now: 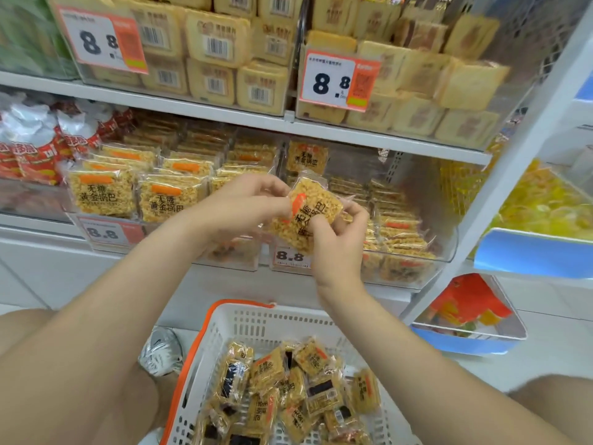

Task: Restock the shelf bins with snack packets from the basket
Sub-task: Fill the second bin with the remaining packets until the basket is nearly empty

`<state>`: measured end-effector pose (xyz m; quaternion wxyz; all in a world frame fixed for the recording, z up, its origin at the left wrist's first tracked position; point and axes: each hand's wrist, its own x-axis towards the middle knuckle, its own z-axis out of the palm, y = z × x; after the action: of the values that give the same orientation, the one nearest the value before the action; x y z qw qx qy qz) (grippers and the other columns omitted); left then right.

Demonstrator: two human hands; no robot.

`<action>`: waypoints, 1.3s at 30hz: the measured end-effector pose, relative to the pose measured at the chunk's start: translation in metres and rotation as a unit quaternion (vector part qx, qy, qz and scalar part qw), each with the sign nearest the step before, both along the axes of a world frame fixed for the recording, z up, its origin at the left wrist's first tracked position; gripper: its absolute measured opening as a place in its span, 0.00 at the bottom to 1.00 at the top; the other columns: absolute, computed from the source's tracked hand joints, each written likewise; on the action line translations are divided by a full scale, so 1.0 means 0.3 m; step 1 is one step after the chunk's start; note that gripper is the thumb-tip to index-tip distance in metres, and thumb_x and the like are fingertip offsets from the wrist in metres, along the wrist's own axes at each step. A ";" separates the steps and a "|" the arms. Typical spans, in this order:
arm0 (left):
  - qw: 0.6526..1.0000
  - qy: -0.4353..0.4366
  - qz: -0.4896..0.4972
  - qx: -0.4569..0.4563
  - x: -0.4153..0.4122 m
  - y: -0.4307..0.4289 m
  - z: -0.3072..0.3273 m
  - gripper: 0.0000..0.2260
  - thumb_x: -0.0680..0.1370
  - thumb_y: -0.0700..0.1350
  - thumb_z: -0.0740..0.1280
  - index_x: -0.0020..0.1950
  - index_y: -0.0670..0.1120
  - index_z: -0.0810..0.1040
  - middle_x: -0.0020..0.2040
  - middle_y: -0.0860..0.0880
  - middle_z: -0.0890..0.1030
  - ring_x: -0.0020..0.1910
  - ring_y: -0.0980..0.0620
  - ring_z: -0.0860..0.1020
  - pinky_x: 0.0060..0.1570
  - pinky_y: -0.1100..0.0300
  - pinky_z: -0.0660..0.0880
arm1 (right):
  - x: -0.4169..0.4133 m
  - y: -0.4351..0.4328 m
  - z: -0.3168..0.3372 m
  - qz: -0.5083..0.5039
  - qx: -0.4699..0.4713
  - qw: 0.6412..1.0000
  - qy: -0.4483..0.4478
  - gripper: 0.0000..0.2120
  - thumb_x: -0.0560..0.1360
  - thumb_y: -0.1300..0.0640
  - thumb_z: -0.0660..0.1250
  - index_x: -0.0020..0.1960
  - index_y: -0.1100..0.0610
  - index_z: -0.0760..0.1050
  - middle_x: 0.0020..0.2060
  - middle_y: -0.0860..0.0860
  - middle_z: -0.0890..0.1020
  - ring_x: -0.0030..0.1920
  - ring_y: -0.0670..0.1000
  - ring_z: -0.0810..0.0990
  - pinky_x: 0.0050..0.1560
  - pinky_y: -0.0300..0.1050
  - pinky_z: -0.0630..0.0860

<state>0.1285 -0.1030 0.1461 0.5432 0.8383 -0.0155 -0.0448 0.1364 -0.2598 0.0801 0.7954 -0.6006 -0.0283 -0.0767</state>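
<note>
Both hands pinch one packet (316,208) in front of the shelf, where two bins meet; the left hand (244,203) has its grip on the upper edge, the right hand (337,239) on the lower corner. Held by fingertips on slick film, it could slip and drop past the basket (288,319) to the floor; a careless push might topple upright rows. The left bin (154,227) is packed with standing packets; the right bin (447,248) is part filled, bare at the back; the basket holds a loose heap of the same packets.

Left hand (245,203) and right hand (335,242), grip on tilted snack packet (309,213), above basket (282,316), before shelf bin (447,248).
</note>
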 end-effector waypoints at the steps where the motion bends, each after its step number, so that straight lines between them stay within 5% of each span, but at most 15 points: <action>1: 1.000 -0.024 0.003 -0.003 0.007 -0.013 -0.005 0.08 0.78 0.42 0.72 0.56 0.52 0.84 0.51 0.50 0.87 0.53 0.51 0.85 0.53 0.49 0.85 | 0.019 -0.013 0.030 0.010 -0.005 1.000 -0.003 0.22 0.75 0.67 0.67 0.64 0.51 0.66 0.46 0.55 0.80 0.35 0.45 0.76 0.35 0.43 0.73; 4: 0.996 -0.082 0.012 0.020 0.033 -0.039 -0.010 0.11 0.79 0.43 0.72 0.58 0.57 0.84 0.50 0.54 0.87 0.50 0.57 0.84 0.57 0.50 0.82 | 0.095 -0.055 0.090 -0.017 -0.123 0.991 -0.050 0.23 0.75 0.63 0.70 0.66 0.47 0.72 0.46 0.53 0.80 0.37 0.43 0.79 0.38 0.45 0.79; 6: 0.993 -0.105 0.009 0.046 0.050 -0.048 -0.012 0.12 0.81 0.45 0.71 0.62 0.58 0.83 0.50 0.55 0.86 0.50 0.59 0.84 0.57 0.51 0.82 | 0.152 -0.083 0.119 -0.048 -0.235 0.967 -0.082 0.14 0.74 0.54 0.69 0.58 0.45 0.79 0.46 0.52 0.82 0.42 0.46 0.81 0.44 0.48 0.82; 10: 0.985 -0.149 0.057 0.063 0.087 -0.069 -0.017 0.12 0.82 0.44 0.71 0.64 0.55 0.78 0.52 0.56 0.84 0.49 0.56 0.84 0.50 0.64 0.80 | 0.232 -0.138 0.159 -0.004 -0.395 0.915 -0.079 0.10 0.78 0.51 0.64 0.45 0.50 0.84 0.37 0.48 0.85 0.33 0.41 0.78 0.35 0.38 0.74; 13: 0.977 -0.175 0.074 0.099 0.110 -0.084 -0.026 0.12 0.78 0.49 0.76 0.60 0.56 0.80 0.55 0.58 0.82 0.50 0.57 0.83 0.52 0.59 0.81 | 0.270 -0.166 0.134 0.037 -0.365 0.930 -0.033 0.10 0.81 0.51 0.64 0.49 0.51 0.83 0.42 0.51 0.86 0.41 0.46 0.82 0.42 0.45 0.79; 16: 0.966 -0.151 0.018 0.208 0.120 -0.095 -0.044 0.35 0.66 0.60 0.83 0.69 0.57 0.74 0.61 0.58 0.76 0.58 0.57 0.76 0.58 0.57 0.76 | 0.277 -0.167 0.106 0.053 -0.300 0.952 0.043 0.13 0.77 0.48 0.63 0.50 0.54 0.83 0.47 0.55 0.86 0.50 0.59 0.86 0.48 0.62 0.85; 18: 0.940 -0.162 0.011 0.300 0.125 -0.109 -0.057 0.43 0.63 0.59 0.84 0.74 0.57 0.69 0.63 0.57 0.72 0.63 0.54 0.71 0.63 0.52 0.72 | 0.288 -0.162 0.096 0.064 -0.261 0.960 0.073 0.12 0.77 0.48 0.63 0.50 0.53 0.83 0.49 0.55 0.86 0.52 0.61 0.86 0.47 0.64 0.85; 23: 0.894 -0.195 0.061 0.398 0.142 -0.122 -0.056 0.39 0.65 0.57 0.82 0.73 0.57 0.71 0.63 0.57 0.75 0.67 0.48 0.69 0.67 0.44 0.67 | 0.296 -0.159 0.123 0.099 -0.252 0.959 0.086 0.13 0.76 0.50 0.64 0.52 0.55 0.83 0.53 0.56 0.85 0.54 0.61 0.84 0.46 0.60 0.86; 28: 0.863 -0.234 0.058 0.444 0.159 -0.094 -0.050 0.37 0.67 0.57 0.79 0.74 0.58 0.72 0.64 0.58 0.77 0.70 0.49 0.68 0.69 0.44 0.63 | 0.320 -0.205 0.170 0.163 -0.378 0.910 0.050 0.10 0.80 0.49 0.71 0.48 0.56 0.81 0.37 0.53 0.81 0.38 0.51 0.80 0.47 0.59 0.86; 31: 0.850 -0.257 0.049 0.457 0.181 -0.076 -0.070 0.38 0.69 0.57 0.79 0.76 0.56 0.68 0.70 0.56 0.75 0.74 0.50 0.66 0.73 0.44 0.61 | 0.349 -0.219 0.168 0.210 -0.385 0.898 0.039 0.13 0.81 0.49 0.71 0.59 0.58 0.79 0.42 0.52 0.82 0.39 0.51 0.82 0.47 0.58 0.86; 36: 0.851 -0.207 0.058 0.479 0.210 -0.042 -0.122 0.45 0.76 0.62 0.72 0.84 0.46 0.53 0.82 0.46 0.59 0.82 0.44 0.55 0.78 0.39 0.55 | 0.444 -0.193 0.120 0.079 -0.400 0.912 0.036 0.21 0.82 0.50 0.70 0.69 0.60 0.72 0.58 0.53 0.81 0.54 0.54 0.83 0.57 0.58 0.83; 39: 0.839 -0.184 0.042 0.511 0.221 -0.040 -0.144 0.38 0.80 0.57 0.67 0.84 0.46 0.55 0.83 0.44 0.57 0.83 0.43 0.54 0.79 0.37 0.54 | 0.509 -0.168 0.095 0.013 -0.439 0.897 0.052 0.13 0.84 0.52 0.67 0.61 0.60 0.70 0.53 0.53 0.78 0.53 0.56 0.78 0.52 0.52 0.76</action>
<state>0.1948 -0.1150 0.1028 0.0266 0.9894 -0.0548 0.1317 0.2892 -0.3103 0.1086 0.4526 -0.8912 -0.0256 -0.0154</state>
